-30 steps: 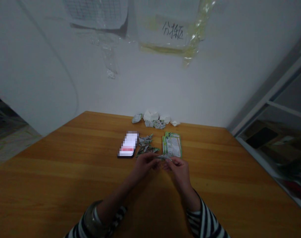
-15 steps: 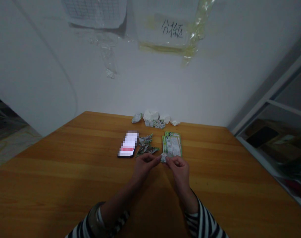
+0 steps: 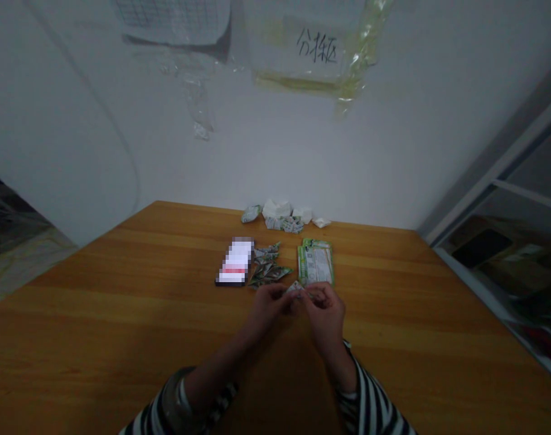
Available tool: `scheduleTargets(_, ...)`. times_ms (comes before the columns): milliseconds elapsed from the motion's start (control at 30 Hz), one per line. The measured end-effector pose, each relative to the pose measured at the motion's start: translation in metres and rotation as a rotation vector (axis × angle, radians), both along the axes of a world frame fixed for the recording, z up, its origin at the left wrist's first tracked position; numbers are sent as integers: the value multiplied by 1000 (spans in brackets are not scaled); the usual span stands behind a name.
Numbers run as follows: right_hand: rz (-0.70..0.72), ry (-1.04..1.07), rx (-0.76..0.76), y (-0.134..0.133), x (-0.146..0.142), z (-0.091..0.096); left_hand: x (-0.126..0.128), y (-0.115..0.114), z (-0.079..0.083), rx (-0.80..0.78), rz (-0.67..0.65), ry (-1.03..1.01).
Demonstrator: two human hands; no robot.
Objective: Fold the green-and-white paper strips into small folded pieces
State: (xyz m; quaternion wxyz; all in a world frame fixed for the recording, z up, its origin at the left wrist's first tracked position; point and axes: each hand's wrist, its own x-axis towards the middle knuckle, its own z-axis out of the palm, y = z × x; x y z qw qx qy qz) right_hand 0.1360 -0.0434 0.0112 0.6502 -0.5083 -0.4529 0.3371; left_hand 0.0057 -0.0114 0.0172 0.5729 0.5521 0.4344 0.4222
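Between my fingertips, a small piece of printed paper [image 3: 296,287] is pinched from both sides. My left hand [image 3: 270,305] grips its left side with thumb and fingers. Closed on its right side is my right hand [image 3: 324,307], and the hands nearly meet. Just beyond my left hand lies a small pile of folded printed paper pieces [image 3: 270,273]. A stack of green-edged printed sheets or packets [image 3: 316,263] lies flat beyond my right hand. Fingers hide part of the held paper.
A phone [image 3: 235,261] with a lit, blurred screen lies left of the folded pieces. Crumpled white and printed paper [image 3: 278,211] sits along the wall at the wooden table's [image 3: 167,260] back edge. Shelving with boxes [image 3: 511,260] stands to the right.
The held paper has shifted slightly left and now shows a pointed top. My hands have drawn a little closer together, with the right fingers turned inward.
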Motion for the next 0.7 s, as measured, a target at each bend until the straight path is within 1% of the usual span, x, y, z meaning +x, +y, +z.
scheduleTargets(167, 131, -19, -28, 1, 1, 2, 0, -6, 3, 94, 73, 85)
scheduleTargets(267, 164, -121, -52, 3, 6, 2, -1, -6, 5, 101, 44, 93)
scheduleTargets(333, 191, -116, -71, 5, 8, 1, -1, -5, 3, 96, 3, 96)
scheduleTargets(400, 252, -21, -101, 6, 8, 0, -1, -4, 1, 82, -36, 101)
scheduleTargets(467, 290, 97, -126, 7, 7, -2, 1, -5, -2, 108, -58, 140)
scheduleTargets(533, 247, 205, -137, 9, 7, -5, 3, -7, -2, 212, -77, 233)
scheduleTargets(600, 217, 293, -146, 10, 8, -7, 4, -9, 0, 347, -127, 333)
scheduleTargets(667, 275, 331, -148, 12, 11, -9, 4, -10, 3, 418, -190, 365)
scheduleTargets(700, 323, 324, -142, 12, 12, -9, 4, -11, 4, 419, -209, 349)
